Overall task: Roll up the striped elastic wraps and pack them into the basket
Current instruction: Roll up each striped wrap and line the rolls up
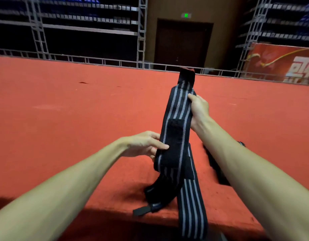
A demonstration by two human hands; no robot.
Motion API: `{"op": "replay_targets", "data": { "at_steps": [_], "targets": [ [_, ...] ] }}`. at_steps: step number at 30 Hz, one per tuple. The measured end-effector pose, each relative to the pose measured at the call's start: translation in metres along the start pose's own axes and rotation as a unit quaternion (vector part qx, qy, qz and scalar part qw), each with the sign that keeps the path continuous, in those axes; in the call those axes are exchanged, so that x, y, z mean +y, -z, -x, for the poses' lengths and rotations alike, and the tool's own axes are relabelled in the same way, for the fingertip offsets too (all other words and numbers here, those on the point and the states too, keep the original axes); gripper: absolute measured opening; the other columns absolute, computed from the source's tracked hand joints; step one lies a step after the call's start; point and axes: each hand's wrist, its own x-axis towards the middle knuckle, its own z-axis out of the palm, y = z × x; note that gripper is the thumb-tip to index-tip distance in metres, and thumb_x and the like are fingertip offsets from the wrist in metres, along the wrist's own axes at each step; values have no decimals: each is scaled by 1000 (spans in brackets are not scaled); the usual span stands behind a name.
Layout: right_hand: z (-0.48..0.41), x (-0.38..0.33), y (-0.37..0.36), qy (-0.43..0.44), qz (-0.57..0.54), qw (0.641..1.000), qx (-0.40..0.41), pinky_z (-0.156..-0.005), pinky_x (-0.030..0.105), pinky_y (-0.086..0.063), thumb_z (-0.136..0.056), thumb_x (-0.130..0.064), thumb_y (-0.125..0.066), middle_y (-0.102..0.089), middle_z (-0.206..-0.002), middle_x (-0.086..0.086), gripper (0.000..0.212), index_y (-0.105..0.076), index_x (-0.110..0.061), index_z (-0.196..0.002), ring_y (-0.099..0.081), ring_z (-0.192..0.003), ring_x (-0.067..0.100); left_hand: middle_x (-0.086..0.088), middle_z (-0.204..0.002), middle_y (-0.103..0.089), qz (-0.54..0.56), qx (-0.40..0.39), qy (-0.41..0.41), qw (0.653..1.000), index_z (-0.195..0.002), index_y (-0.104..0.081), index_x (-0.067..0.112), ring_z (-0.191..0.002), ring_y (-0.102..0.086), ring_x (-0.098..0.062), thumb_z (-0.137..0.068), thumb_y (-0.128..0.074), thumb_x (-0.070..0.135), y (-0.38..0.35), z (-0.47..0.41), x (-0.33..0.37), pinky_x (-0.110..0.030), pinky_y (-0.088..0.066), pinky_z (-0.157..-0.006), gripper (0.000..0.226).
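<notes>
A long black elastic wrap with grey stripes (178, 108) is held up in the air over the red carpeted surface (63, 110). My right hand (199, 108) grips its upper part from the right side. My left hand (146, 143) pinches its lower part, thumb lying across the front. The wrap's tail (192, 202) hangs down past the surface's front edge. A second black strap (160, 193) with a tab end lies crumpled on the carpet below. Another dark piece (218, 169) shows behind my right forearm. No basket is in view.
The red surface stretches wide to the left and far side, bordered by a metal truss rail (98, 60). Beyond it stand dark bleacher frames, a brown door (183, 44) and a red banner (280, 63) at the right.
</notes>
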Motion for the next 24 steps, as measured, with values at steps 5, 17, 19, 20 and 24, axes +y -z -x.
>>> {"op": "replay_targets", "data": {
  "at_steps": [5, 17, 19, 20, 24],
  "targets": [
    [7, -13, 11, -30, 35, 999, 23, -59, 33, -58, -88, -1, -50, -66, -77, 10, 12, -59, -3, -95, -65, -63, 22, -8, -83, -66, 33, -68, -34, 997, -106, -63, 7, -57, -60, -14, -87, -64, 9, 2, 23, 18, -24, -50, -51, 19],
    [-35, 42, 31, -77, 185, 980, -5, -75, 42, -57, -87, 6, -53, -68, -88, 14, 16, -65, 0, -97, -67, -75, 25, -1, -84, -70, 125, -97, 8, 987, -106, -61, 11, -62, -66, -10, -89, -57, 5, -12, -1, -16, -22, -54, -53, 19],
    [-41, 50, 35, -73, 204, 976, -1, -70, 39, -57, -87, 5, -54, -69, -96, 16, 22, -65, 4, -106, -67, -81, 26, 1, -79, -71, 106, -93, 36, 989, -109, -58, 9, -61, -66, -9, -92, -52, 3, -13, -6, -20, -21, -54, -51, 19],
    [-43, 54, 38, -73, 213, 974, -2, -66, 35, -57, -87, 5, -54, -69, -98, 16, 24, -65, 5, -108, -67, -83, 26, 1, -78, -71, 106, -91, 48, 989, -108, -57, 9, -61, -67, -9, -93, -51, 2, -13, -8, -23, -20, -53, -50, 18],
    [-45, 66, 46, -70, 257, 964, -23, -56, 26, -49, -91, -2, -53, -66, -82, 6, 14, -65, -9, -93, -62, -67, 18, 0, -83, -72, 59, -59, 85, 993, -112, -58, 9, -67, -67, -12, -94, -56, 8, -13, -17, -39, -25, -55, -55, 19]
  ]
}}
